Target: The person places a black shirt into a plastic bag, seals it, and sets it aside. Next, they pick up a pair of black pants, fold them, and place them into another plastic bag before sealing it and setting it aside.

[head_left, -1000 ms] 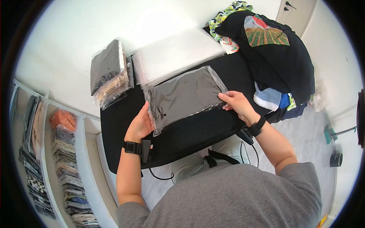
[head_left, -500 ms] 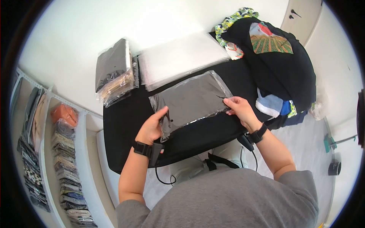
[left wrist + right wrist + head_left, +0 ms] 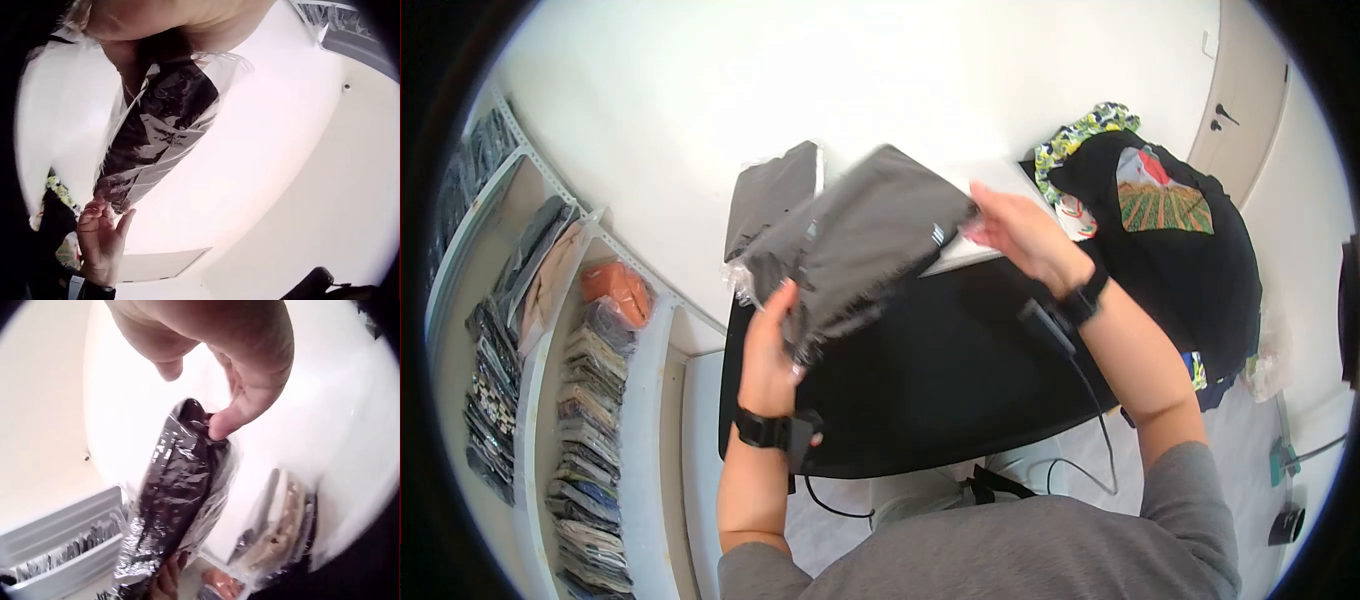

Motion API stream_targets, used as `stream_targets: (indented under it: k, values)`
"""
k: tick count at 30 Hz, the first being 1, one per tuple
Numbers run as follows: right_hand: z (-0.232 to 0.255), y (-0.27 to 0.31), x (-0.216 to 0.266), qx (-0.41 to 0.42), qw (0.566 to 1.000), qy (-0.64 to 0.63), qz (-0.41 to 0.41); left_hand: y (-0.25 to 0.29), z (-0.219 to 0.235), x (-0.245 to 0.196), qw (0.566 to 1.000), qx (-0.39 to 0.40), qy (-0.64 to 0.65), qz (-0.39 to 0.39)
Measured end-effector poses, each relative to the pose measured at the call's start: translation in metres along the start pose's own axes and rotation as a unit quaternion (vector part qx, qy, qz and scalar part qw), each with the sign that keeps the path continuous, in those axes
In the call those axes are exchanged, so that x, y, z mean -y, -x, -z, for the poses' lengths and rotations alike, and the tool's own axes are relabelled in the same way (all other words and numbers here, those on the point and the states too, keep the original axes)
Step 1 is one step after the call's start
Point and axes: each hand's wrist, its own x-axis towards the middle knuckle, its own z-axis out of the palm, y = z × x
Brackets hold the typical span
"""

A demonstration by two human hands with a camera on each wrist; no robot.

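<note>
Lifted off table (image 3: pixel 940 370) — bagged garment (image 3: pixel 855 240) between both hands, tilted.

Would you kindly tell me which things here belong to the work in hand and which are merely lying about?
In hand:
- bagged dark garment, lifted off the black table
- left hand gripping its near end
- right hand pinching its far end

Lying about:
- stack of bagged garments
- clothes pile
- shelves of packed garments

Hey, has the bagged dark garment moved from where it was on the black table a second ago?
Yes. The bagged garment has been lifted off the black table by both hands, toward the stack at the table's far left.
</note>
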Motion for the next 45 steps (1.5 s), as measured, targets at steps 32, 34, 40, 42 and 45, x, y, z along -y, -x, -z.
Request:
stream_targets:
  k: [32,34,40,42,45]
  values:
    - [0.093,0.193,-0.070,-0.220,0.955,-0.196,-0.025,-0.160,0.056,-0.074,0.913,-0.022,-0.383,0.141]
    - [0.092,0.195,-0.070,-0.217,0.956,-0.197,-0.024,-0.156,0.062,-0.069,0.888,-0.023,-0.458,-0.001]
    - [0.091,0.199,-0.068,-0.220,0.956,-0.193,-0.018,-0.154,0.045,-0.047,0.535,-0.024,-0.788,-0.305]
    - [0.090,0.201,-0.069,-0.234,0.953,-0.189,-0.020,-0.177,0.057,-0.032,0.528,-0.014,-0.811,-0.253]
    - [0.091,0.206,-0.073,-0.222,0.955,-0.193,-0.025,-0.199,0.067,-0.020,0.535,0.004,-0.816,-0.220]
